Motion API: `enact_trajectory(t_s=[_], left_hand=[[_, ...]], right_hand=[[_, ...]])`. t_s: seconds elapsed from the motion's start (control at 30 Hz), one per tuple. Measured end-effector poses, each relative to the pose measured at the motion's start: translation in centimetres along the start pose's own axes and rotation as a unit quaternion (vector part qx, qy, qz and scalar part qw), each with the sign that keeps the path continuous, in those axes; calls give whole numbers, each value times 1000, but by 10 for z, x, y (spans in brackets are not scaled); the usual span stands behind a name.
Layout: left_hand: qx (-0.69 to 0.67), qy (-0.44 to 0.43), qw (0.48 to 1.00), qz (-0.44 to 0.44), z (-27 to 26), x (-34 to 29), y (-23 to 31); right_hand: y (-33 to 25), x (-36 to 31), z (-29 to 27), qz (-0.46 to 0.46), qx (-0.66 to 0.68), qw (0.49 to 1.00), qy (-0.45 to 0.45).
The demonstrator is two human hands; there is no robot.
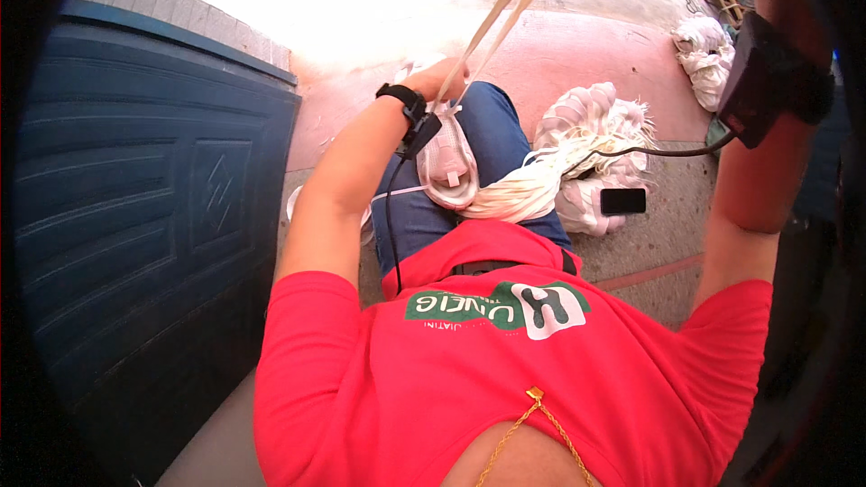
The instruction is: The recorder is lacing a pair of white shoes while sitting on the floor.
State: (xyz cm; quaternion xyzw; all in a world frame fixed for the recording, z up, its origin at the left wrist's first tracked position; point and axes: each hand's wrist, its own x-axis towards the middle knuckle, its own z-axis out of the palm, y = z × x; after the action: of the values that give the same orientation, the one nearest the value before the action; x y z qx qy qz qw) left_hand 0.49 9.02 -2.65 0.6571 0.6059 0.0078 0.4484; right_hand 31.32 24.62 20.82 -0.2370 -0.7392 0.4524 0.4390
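Observation:
A pale pink sneaker [446, 151] rests on my lap, its heel opening toward me. My left hand [438, 81] is closed at its far end, though part of the fingers is hidden. From beside that hand a long cream shoelace [511, 2] rises in two taut strands and leaves the picture at the top. My right forearm [756, 180] reaches up along the right side; its hand lies outside the view. Across my right thigh spreads a bundle of loose cream laces [516, 191].
Several pale shoes [586, 117] are heaped right of my legs, with a black phone-like slab [623, 201] on them. More bundled shoes [705, 59] lie at the far right. A dark blue panelled door [135, 171] stands close on my left. Black cables run from both wrist devices.

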Motion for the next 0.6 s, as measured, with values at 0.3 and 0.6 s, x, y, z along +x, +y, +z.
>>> enact_trajectory(t_s=[0.3,0.6], left_hand=[[-142,125,982,15,-12,-26,1],[47,80,994,52,1,-26,-7]], right_hand=[[-29,3,-15,-16,-39,999,0],[-36,6,-6,-16,-48,999,-4]])
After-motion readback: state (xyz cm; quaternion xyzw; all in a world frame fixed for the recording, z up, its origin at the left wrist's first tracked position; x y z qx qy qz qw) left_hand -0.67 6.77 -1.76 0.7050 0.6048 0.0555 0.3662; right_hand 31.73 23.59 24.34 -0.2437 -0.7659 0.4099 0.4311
